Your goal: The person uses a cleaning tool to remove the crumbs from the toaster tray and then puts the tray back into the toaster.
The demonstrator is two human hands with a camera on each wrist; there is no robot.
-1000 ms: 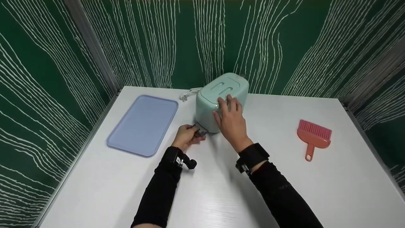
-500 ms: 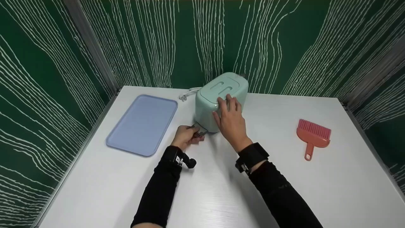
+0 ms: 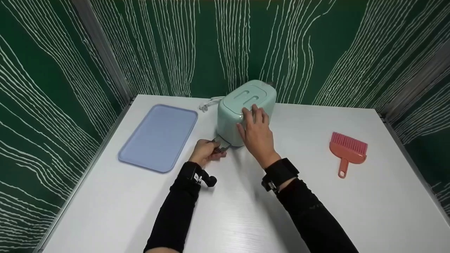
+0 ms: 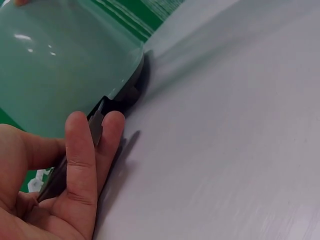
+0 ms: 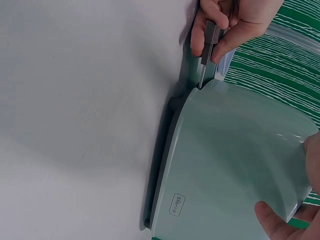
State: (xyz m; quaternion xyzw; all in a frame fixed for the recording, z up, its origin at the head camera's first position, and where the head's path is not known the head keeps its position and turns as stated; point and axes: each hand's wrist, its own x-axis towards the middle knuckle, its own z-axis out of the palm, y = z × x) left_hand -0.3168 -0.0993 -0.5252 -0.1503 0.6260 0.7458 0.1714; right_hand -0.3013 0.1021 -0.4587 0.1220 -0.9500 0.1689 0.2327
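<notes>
A mint-green toaster (image 3: pixel 230 124) with a lid on top stands at the back middle of the table. At the low near end of the toaster, my left hand (image 3: pixel 205 151) pinches the dark end of a crumb tray (image 3: pixel 222 143), which sticks partly out. In the left wrist view, two fingers (image 4: pixel 81 160) reach past the tray end, close over the table. My right hand (image 3: pixel 258 138) rests on the toaster's upper edge, its fingers spread and lightly bent. The right wrist view shows its thumb (image 5: pixel 272 220) against the toaster's side.
A blue-purple rectangular tray (image 3: pixel 160 138) lies on the left of the white table (image 3: pixel 309 211). To the right is a red hand brush (image 3: pixel 348 151). A white cord (image 3: pixel 211 102) lies behind the toaster. Green patterned walls (image 3: pixel 204 45) stand around the table.
My left hand has drawn slightly away from the toaster, and more of the crumb tray shows outside it. The right hand and the toaster have stayed in place.
</notes>
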